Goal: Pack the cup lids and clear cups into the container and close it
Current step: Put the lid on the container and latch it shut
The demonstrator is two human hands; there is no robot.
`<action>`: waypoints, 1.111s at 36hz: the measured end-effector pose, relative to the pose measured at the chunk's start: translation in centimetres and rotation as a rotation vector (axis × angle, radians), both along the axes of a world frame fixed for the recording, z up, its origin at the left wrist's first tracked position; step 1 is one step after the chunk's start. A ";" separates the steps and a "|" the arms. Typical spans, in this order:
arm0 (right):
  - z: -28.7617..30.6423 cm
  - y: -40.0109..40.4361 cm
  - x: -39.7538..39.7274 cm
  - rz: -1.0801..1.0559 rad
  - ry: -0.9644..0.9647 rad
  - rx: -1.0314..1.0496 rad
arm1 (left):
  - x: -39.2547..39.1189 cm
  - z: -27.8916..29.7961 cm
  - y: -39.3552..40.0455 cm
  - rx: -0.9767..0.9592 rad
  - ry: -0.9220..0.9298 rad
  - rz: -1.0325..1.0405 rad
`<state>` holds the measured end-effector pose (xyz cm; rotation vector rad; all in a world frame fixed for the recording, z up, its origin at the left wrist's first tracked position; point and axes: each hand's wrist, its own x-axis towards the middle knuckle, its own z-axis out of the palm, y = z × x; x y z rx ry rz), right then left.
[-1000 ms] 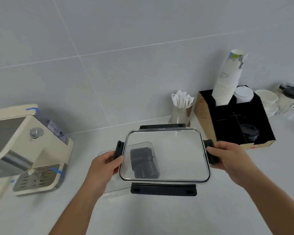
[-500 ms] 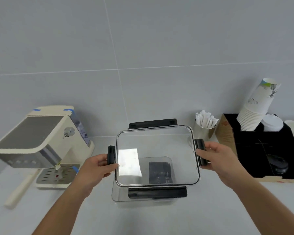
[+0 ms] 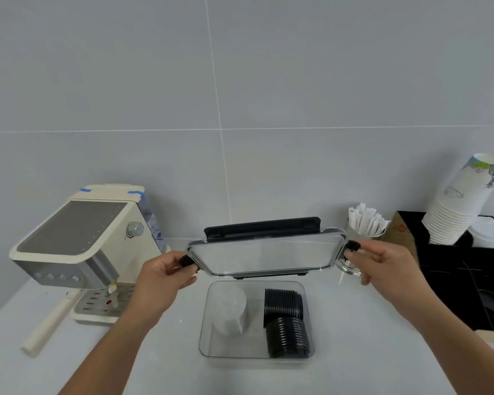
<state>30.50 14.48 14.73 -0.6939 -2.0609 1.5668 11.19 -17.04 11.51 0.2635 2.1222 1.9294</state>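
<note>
While both hands hold the lid [image 3: 264, 253] in the air, the container [image 3: 256, 319] sits open on the counter [image 3: 354, 352] directly below and slightly nearer the person. Left hand [image 3: 161, 276] pinches the black clip at the lid's left end; right hand [image 3: 382, 266] pinches the clip at the right end, fingers curled round each. Lid's long axis runs left to right, matching the container's; lid tilts, far edge higher. Inside: stack of clear cups [image 3: 231, 309] lying on its side at left, stack of black cup lids [image 3: 285, 323] at right, both seemingly below the rim. Judgement: packing done, closing remains. Move needs the lid brought toward the person and lowered flat. Coffee machine [image 3: 83, 249] stands well left, cup holder [image 3: 468, 275] well right; open room on both sides.
</note>
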 end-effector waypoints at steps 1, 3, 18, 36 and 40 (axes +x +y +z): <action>0.0 -0.1 0.0 -0.014 0.007 -0.030 | 0.0 0.1 0.1 0.005 0.005 0.007; 0.1 -0.3 0.0 -0.028 0.013 -0.090 | 0.1 0.1 0.3 0.007 0.018 0.022; 0.1 -1.4 0.7 0.126 0.119 -0.470 | 1.0 -0.3 0.7 0.129 0.009 0.109; -1.7 -2.5 -0.3 -0.034 0.052 -0.683 | 2.4 -1.1 0.0 0.569 -0.400 0.167; -2.3 -3.0 -0.5 -0.069 0.005 -0.632 | 2.2 -1.6 0.4 0.577 -0.560 0.215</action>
